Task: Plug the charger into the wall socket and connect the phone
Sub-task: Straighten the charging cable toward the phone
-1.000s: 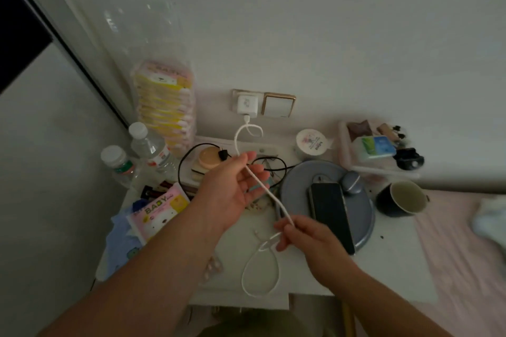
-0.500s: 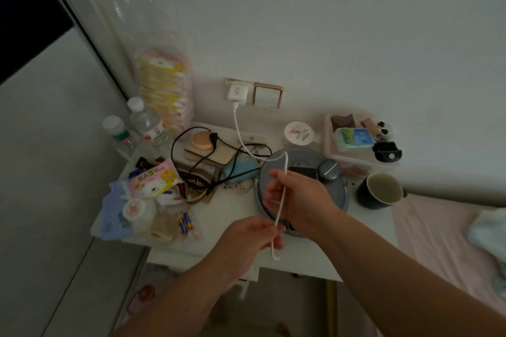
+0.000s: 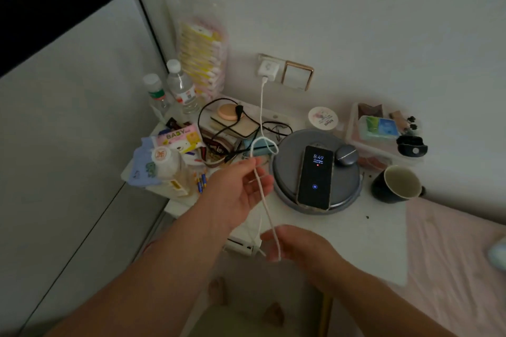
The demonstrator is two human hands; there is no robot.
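Dangling from the square white charger (image 3: 268, 68), a thin braided cable (image 3: 262, 107) crosses the loosely spread left hand (image 3: 237, 194); the blurred right hand (image 3: 298, 245), at six o'clock, pinches it. The glossy rectangular phone (image 3: 315, 177) lies at three o'clock.

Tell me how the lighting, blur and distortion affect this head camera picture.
Head view: dim room, so colours look muted; the lit phone screen is the brightest spot. The right hand is motion-blurred, the left hand sharper. The wide-angle lens bends the wall edges, and the corners darken.

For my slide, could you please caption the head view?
Charger plugged in; both hands run its white cable toward the lit phone.
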